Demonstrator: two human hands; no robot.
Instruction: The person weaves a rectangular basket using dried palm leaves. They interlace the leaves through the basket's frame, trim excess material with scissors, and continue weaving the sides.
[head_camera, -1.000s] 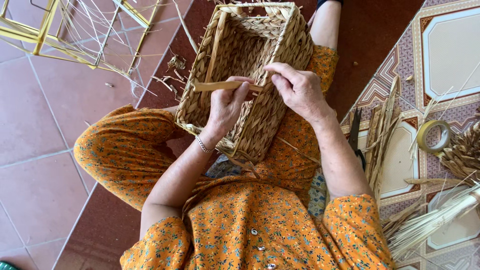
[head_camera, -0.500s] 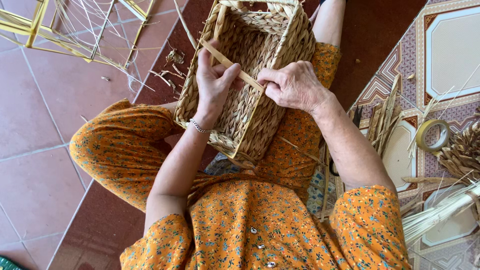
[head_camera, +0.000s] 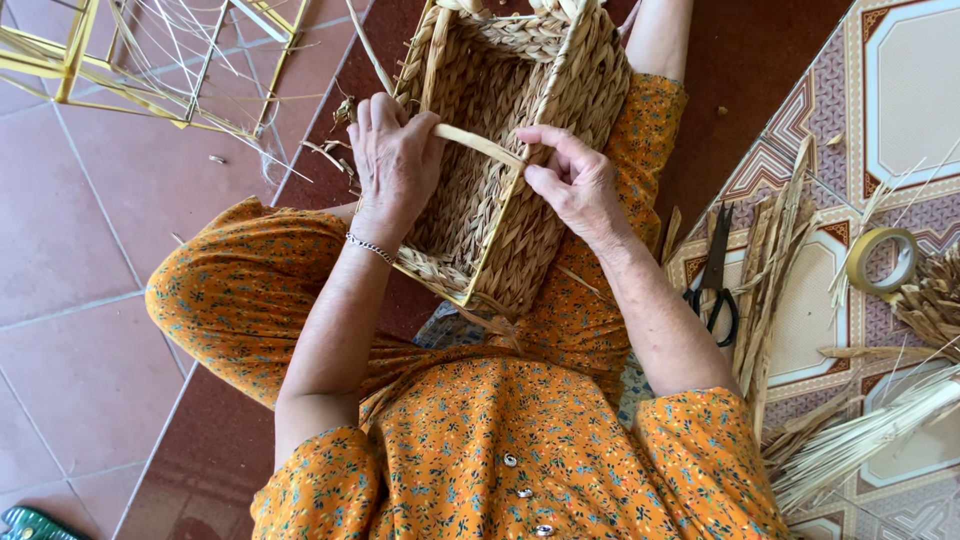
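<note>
From where I watch, the woven basket (head_camera: 510, 150) lies tipped on the lap, its open mouth turned up toward the camera, which puts its inner wall within reach of both hands. My left hand (head_camera: 392, 160) rests over the basket's near-left rim, fingers curled together around one end of a flat pale strand (head_camera: 478, 145); that grip seems to keep the strand taut. The strand runs from those fingers across the opening to the right hand (head_camera: 575, 180), whose thumb and forefinger are pinched shut on it right at the basket's corner edge, the other fingers loosely bent just behind. A bracelet (head_camera: 370, 248) sits on the left wrist, below the knuckles. Well out from the right fingers, on the patterned mat (head_camera: 900, 60), lie scissors (head_camera: 715, 280), a roll of tape (head_camera: 882, 260) and bundles of dry reed (head_camera: 860, 430), apparently kept handy. Beyond the left fingers stands a yellow wire frame (head_camera: 80, 50).
</note>
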